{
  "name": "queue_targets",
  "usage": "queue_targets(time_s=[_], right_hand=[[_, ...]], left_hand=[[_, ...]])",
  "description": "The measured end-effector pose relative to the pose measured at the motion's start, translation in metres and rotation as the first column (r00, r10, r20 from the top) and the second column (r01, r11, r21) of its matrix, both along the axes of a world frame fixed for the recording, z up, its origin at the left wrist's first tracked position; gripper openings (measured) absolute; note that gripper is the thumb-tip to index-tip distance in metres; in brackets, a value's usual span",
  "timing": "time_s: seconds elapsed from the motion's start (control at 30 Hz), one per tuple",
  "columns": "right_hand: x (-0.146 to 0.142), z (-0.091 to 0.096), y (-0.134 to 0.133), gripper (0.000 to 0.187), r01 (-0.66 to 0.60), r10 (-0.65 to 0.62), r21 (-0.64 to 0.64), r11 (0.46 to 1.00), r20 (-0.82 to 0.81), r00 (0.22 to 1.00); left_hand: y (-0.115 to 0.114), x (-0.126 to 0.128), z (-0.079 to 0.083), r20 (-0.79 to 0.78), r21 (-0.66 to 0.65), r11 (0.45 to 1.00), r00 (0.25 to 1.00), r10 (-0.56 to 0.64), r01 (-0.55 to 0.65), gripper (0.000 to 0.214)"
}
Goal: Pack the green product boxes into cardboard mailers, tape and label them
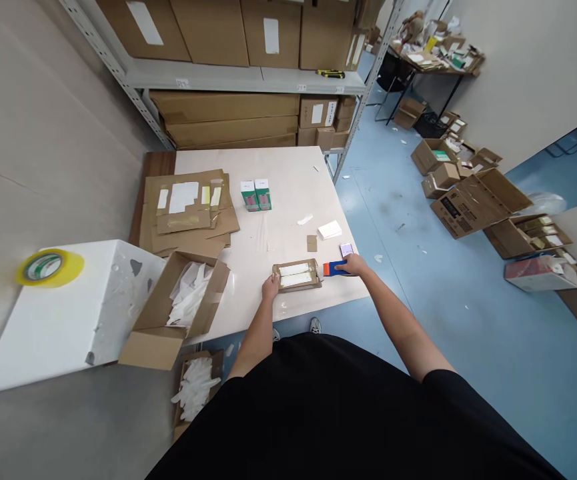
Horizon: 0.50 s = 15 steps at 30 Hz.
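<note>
Here, blue tool (335, 268) beside box (301, 287).

Bright, even light falls across the white tabletop (293, 163), shadows soft, with wide-angle stretching (strongest near the edges).

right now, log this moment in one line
left hand: touching left end of small cardboard box | right hand: holding blue-and-orange tool | table: two upright cartons

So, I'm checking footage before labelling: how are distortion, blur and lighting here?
Head view: strong wide-angle distortion, the shelf posts leaning outward; lighting fairly even, shadows soft; left hand and right hand without obvious motion blur; print on the green boxes too small to read.
</note>
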State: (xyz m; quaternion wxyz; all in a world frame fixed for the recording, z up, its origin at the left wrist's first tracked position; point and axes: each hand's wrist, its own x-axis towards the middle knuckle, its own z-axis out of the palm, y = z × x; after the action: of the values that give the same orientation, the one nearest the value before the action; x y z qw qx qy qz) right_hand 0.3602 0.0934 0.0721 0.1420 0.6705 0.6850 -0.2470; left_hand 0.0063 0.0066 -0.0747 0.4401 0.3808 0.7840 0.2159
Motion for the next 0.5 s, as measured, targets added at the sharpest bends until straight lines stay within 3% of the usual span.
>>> queue_targets(time_s=[0.17, 0.3, 0.43, 0.5], right_hand=[[-0.077, 0.015, -0.017, 0.049, -0.081, 0.085, 0.060, 0.995, -0.072, 0.994], [-0.146, 0.026, -0.020, 0.048, -0.121, 0.127, 0.060, 0.991, -0.098, 0.987], [-0.206, 0.032, -0.020, 0.049, -0.152, 0.154, 0.028, 0.988, -0.095, 0.984], [-0.229, 0.035, -0.021, 0.050, -0.170, 0.172, 0.023, 0.985, -0.079, 0.982]], left_hand=[[-0.001, -0.043, 0.006, -0.024, -0.055, 0.989, 0.991, 0.134, -0.135, 0.043], [0.004, -0.075, 0.021, -0.040, 0.026, 0.980, 0.979, 0.198, -0.197, 0.042], [0.006, -0.086, 0.037, 0.110, 0.175, 0.976, 0.987, 0.115, -0.133, 0.049], [0.003, -0.084, 0.044, 0.167, 0.152, 0.984, 0.983, 0.070, -0.096, 0.050]])
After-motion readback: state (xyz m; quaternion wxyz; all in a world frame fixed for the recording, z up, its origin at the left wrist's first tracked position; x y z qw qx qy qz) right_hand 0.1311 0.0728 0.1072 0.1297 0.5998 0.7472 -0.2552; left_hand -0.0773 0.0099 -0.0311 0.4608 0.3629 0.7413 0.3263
